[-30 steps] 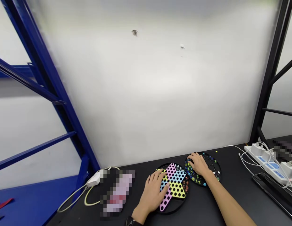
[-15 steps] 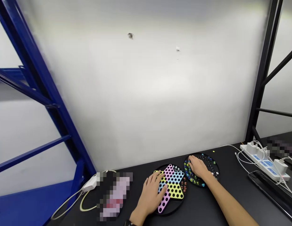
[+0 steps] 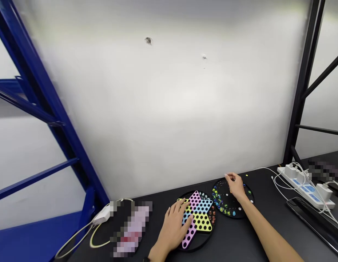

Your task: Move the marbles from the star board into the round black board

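Right hand [image 3: 234, 183] state?

Found bunched above the round black marble tray [image 3: 250, 203] on the right, grip on anything not discernible. Left hand [image 3: 174, 227] found open, spread flat on the star-pattern board [image 3: 202, 222].

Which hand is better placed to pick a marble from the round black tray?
Probably the right hand: it hangs over the tray and its marbles, while the left hand rests on the star-shaped board, further away.

two hands [image 3: 173, 227] [image 3: 234, 185], two game boards [image 3: 203, 243] [image 3: 231, 196]
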Motion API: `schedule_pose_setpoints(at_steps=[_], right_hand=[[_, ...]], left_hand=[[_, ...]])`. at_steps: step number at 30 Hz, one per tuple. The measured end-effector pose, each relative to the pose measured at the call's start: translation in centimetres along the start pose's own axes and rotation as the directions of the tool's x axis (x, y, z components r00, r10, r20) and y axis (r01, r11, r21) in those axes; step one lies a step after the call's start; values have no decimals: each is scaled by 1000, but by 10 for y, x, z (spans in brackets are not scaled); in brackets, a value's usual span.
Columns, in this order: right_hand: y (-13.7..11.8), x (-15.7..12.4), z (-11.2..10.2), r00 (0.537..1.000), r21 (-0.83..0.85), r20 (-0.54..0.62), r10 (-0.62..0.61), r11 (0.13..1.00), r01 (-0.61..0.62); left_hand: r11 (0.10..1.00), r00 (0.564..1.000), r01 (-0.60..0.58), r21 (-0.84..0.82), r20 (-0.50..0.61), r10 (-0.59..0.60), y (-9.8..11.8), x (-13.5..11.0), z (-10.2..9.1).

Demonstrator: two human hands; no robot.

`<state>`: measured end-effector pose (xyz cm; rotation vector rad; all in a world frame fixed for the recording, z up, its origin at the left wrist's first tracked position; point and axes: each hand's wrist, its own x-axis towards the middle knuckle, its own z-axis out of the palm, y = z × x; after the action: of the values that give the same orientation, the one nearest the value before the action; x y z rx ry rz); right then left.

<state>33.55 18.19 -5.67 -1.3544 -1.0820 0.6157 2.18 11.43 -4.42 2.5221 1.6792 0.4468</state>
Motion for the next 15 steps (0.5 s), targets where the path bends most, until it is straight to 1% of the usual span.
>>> schedule_pose_setpoints(at_steps=[1,2,4,5,7,8,9,10,11,13,14,15], right_hand=[[0,4,-5,995,159,-52,90,984,-81],[-1,8,-10,980,304,-76,185,940,-154],[-1,13,-22,937,539,-52,346,800,-265],[-1,16,-28,911,622,-11,411,717,-316],[0,19,-38,855,723,93,510,557,-410],[1,21,-42,832,743,136,538,500,-445],[3,22,-44,818,747,160,553,474,-466],[5,24,-46,819,732,158,551,492,-472],[8,25,-47,840,685,122,528,568,-456],[13,27,-47,904,498,0,428,784,-371],[15,28,-47,931,394,-53,360,865,-312],[16,28,-47,952,286,-90,292,924,-256]], left_hand=[[1000,1000,-3,2,-6,3,0,0,0],[1000,1000,-2,2,-8,3,1,0,0],[1000,1000,3,0,-1,-3,2,1,0],[1000,1000,9,-1,5,-9,2,1,-1],[1000,1000,17,-3,16,-17,4,1,-2],[1000,1000,22,-2,20,-22,4,1,-3],[1000,999,26,-1,24,-26,5,1,-4],[1000,999,28,0,26,-28,6,1,-5],[1000,999,27,1,27,-27,7,1,-6],[1000,999,28,-1,25,-28,8,0,-8],[1000,999,29,-4,30,-29,9,0,-9],[1000,999,31,-8,36,-30,10,0,-9]])
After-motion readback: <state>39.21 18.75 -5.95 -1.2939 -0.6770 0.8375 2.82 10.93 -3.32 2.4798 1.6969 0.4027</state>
